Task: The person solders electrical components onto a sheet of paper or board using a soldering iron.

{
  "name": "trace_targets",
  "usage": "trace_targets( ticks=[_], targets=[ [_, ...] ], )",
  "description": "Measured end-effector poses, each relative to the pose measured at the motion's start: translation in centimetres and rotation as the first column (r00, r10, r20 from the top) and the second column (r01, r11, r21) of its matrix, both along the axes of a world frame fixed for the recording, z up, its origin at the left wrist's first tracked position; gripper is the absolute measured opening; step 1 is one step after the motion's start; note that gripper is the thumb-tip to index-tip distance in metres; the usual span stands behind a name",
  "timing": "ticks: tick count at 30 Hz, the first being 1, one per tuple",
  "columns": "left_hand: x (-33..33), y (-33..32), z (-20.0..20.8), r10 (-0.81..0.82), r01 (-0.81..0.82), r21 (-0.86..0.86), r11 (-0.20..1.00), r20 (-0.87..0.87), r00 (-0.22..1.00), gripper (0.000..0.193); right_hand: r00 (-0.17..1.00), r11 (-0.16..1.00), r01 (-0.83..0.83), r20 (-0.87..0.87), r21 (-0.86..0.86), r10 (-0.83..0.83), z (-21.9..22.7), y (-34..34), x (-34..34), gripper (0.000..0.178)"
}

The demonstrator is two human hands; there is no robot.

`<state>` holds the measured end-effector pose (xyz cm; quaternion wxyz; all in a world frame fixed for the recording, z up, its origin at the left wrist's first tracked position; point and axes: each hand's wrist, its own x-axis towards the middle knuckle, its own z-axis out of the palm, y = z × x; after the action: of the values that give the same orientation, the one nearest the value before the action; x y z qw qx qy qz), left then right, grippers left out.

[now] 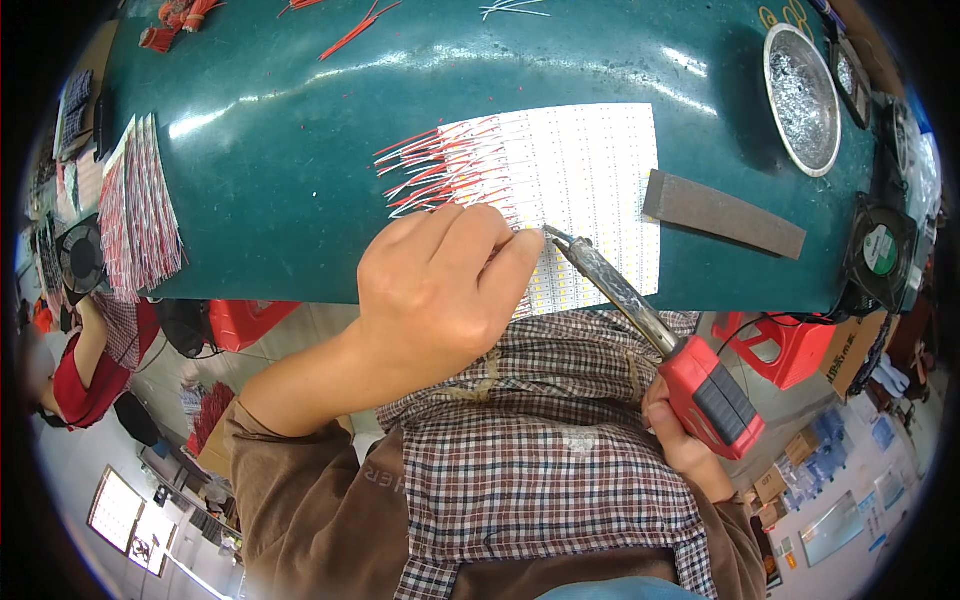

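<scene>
A white panel of LED strips (pixel 598 150) lies on the green table, with small yellow chips in rows. Red and white wires (pixel 412 155) stick out from its left side. Over the panel's lower left part, my left hand (pixel 430 280) is closed with thumb and forefinger pinched together; its fingers hide what they hold. My right hand (pixel 680 440) grips a soldering iron (pixel 712 400) by its red and black handle. The iron's tip touches or hovers just above the panel, right beside my left fingertips; which one I cannot tell.
A dark grey bar (pixel 725 213) rests against the panel's right edge. Farther right stand a metal bowl (pixel 803 100) with silvery bits and a black fan (pixel 882 245). Wired strips (pixel 140 215) are piled at left. A co-worker's arm (pixel 88 345) shows at far left. Red stools (pixel 250 322) stand below.
</scene>
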<state>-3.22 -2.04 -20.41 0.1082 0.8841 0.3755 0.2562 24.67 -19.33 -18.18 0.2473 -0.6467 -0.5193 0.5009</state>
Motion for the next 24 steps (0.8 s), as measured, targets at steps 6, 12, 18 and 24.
trace_targets(
  ticks=[6,12,18,24],
  targets=[
    [0.0,0.1,0.2,0.002,-0.002,-0.01,1.0,-0.001,1.0,0.03,1.0,1.0,-0.001,0.022,-0.013,0.001,0.6,0.3,0.2,0.019],
    [0.1,-0.1,0.1,0.003,-0.003,-0.02,1.0,-0.009,1.0,0.03,0.994,0.99,0.076,-0.071,-0.115,-0.085,1.1,0.5,0.1,0.017],
    [0.1,0.0,0.3,-0.004,0.006,-0.046,0.999,0.038,0.999,0.03,0.988,0.994,0.099,-0.109,-0.055,-0.105,1.4,0.9,-0.1,0.017],
    [-0.3,-0.7,0.3,0.005,-0.003,-0.074,0.997,0.027,1.0,0.03,0.999,0.996,0.033,-0.008,-0.081,-0.034,1.0,-0.3,0.6,0.019]
  ],
)
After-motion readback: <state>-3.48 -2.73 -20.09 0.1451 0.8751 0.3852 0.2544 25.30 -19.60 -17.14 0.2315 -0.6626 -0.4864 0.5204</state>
